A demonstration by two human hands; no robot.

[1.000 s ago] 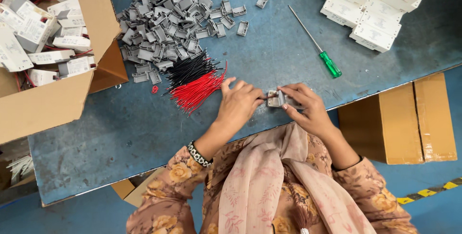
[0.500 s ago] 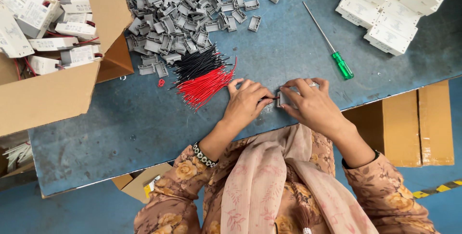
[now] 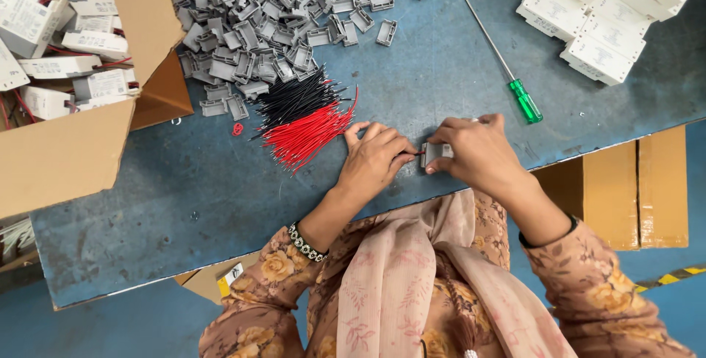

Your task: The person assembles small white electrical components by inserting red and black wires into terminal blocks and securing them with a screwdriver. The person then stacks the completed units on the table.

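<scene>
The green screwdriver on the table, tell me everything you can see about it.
The screwdriver has a translucent green handle that looks like plastic and a long, thin, bare metal shaft. It lies flat on the blue table, slanting with the tip toward the upper left and the handle toward the lower right. It sits between the pile of grey plastic parts and the stacked white boxes, just beyond the right hand. Nothing touches it but the table.

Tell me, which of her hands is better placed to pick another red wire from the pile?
Probably the left hand: it lies right beside the red wires, fingertips almost at their ends. The right hand is farther off and grips the small grey part.
</scene>
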